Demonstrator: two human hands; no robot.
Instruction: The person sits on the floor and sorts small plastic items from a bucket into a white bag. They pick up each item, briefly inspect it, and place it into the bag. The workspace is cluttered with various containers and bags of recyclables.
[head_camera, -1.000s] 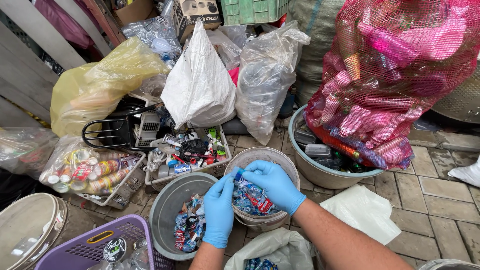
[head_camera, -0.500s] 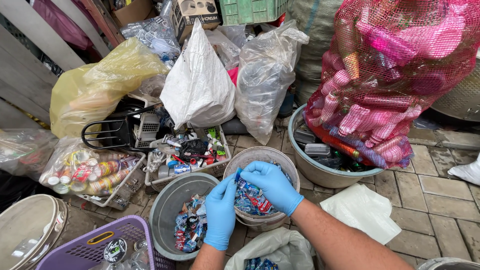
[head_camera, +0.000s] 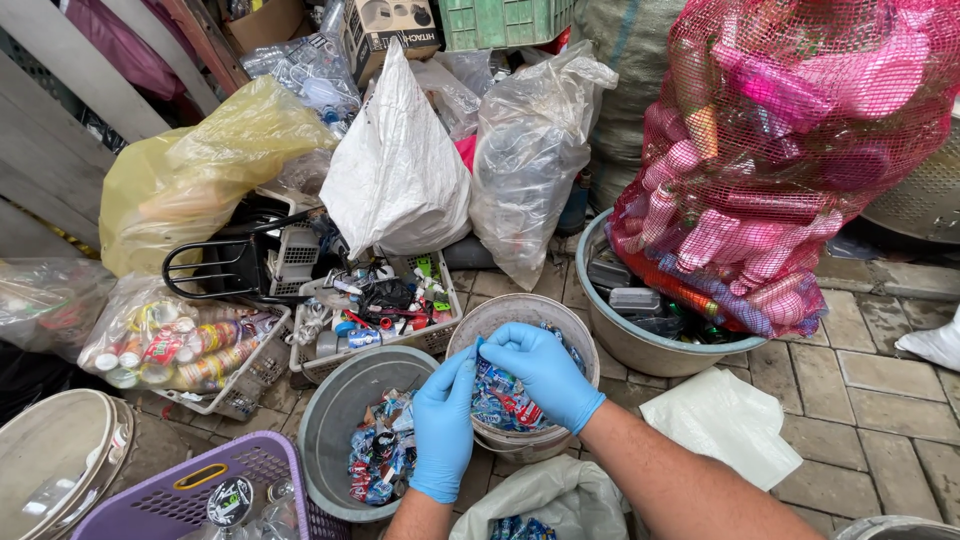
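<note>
Paved ground (head_camera: 880, 400) is crowded with bulging plastic bags, a red net sack (head_camera: 790, 150) of bottles, tubs and baskets. Over a pale bucket (head_camera: 575, 325) of crumpled wrappers (head_camera: 500, 400), the left hand (head_camera: 443, 425) and right hand (head_camera: 545, 375), both blue-gloved, meet with fingertips pinched on one wrapper. Such wrappers look feather-light, limp and slippery, best nipped at an edge.

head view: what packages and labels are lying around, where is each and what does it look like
Wrappers: crumpled blue, red and white, in the white bucket under both gloved hands, left hand, right hand.
More wrappers: same colours, in the grey bucket to its left.
Cardboard box: brown with a dark printed panel, top centre.
Labelled cups: colourful, inside a clear bag, left.
</note>
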